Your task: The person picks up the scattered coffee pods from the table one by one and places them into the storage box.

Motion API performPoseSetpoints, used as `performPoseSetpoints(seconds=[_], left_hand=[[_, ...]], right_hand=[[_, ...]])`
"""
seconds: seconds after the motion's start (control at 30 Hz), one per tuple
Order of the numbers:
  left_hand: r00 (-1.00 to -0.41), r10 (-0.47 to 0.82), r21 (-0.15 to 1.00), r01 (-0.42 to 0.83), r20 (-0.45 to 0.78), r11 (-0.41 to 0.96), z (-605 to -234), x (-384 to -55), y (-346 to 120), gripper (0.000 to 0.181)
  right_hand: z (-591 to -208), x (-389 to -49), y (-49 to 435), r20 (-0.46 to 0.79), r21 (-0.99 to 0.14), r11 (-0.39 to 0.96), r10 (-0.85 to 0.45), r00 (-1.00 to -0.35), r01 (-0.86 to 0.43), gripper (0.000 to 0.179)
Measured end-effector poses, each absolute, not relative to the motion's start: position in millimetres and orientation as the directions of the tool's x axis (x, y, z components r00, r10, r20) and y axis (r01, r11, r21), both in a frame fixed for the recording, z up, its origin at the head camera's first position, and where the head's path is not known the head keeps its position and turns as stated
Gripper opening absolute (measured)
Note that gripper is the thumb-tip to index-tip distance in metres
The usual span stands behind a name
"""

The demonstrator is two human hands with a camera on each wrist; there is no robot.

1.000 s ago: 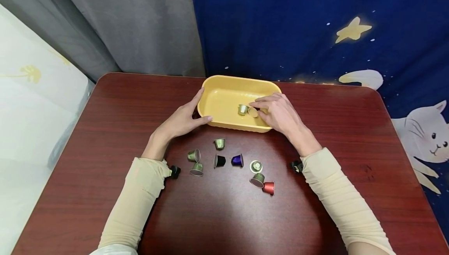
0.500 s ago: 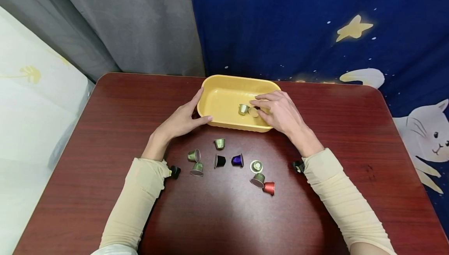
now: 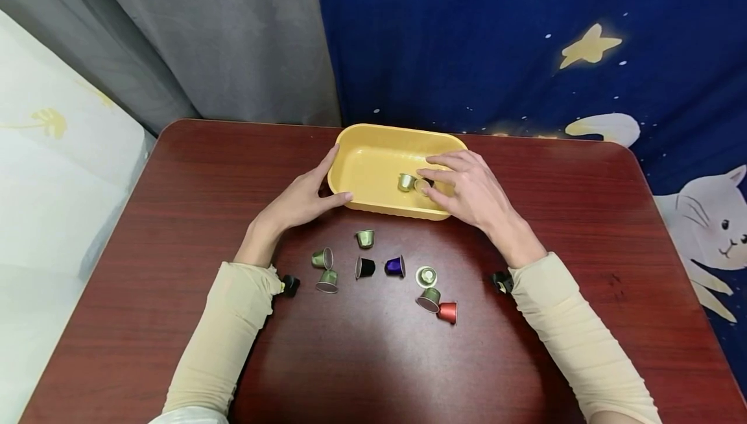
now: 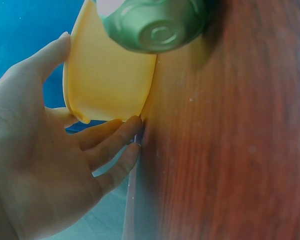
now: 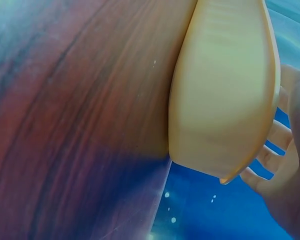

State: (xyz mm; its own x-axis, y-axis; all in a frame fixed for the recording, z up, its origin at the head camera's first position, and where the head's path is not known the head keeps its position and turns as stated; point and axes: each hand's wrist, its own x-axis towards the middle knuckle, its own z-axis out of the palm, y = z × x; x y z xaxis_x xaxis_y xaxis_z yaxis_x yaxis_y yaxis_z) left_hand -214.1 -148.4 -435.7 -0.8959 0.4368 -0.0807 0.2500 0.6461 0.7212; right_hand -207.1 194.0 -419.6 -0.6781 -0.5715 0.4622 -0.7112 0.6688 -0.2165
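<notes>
My left hand [image 3: 300, 200] rests on the left end of a yellow plastic basin [image 3: 385, 207], thumb at the near rim and fingers straight along the end wall, as the left wrist view also shows. Over the basin's right part hovers my right hand [image 3: 469, 190], its fingers spread and loosely bent. Just below its fingertips lies a coffee capsule with a pale gold lid [image 3: 421, 187], beside a shiny pale-green capsule [image 3: 406, 182]. A bit of something dark shows behind the fingers. In the right wrist view the basin's side wall [image 5: 220, 100] hides the capsules.
Several coffee capsules lie on the brown table [image 3: 373, 372] before the basin: a black capsule [image 3: 366, 268], a purple capsule [image 3: 395, 266], a red capsule [image 3: 447, 312] and several green ones, including a near green capsule [image 4: 157, 30]. Blue and grey curtains hang behind.
My right hand's fingers have parted from the gold-lidded capsule, which now lies in the basin. The hand has drawn slightly right. My left hand stays at the basin's end.
</notes>
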Motion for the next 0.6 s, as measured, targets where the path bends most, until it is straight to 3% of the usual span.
performPoseSetpoints(seconds=[0.3, 0.6], left_hand=[[-0.896, 0.437, 0.72, 0.252, -0.08, 0.647, -437, -215, -150, 0.098], [-0.895, 0.436, 0.714, 0.249, -0.088, 0.655, -438, -216, -150, 0.097]], right_hand=[[-418, -202, 193, 0.474, -0.213, 0.643, -0.591, -0.653, -0.736, 0.028], [-414, -188, 199, 0.414, -0.212, 0.663, -0.605, -0.68, -0.718, 0.042]])
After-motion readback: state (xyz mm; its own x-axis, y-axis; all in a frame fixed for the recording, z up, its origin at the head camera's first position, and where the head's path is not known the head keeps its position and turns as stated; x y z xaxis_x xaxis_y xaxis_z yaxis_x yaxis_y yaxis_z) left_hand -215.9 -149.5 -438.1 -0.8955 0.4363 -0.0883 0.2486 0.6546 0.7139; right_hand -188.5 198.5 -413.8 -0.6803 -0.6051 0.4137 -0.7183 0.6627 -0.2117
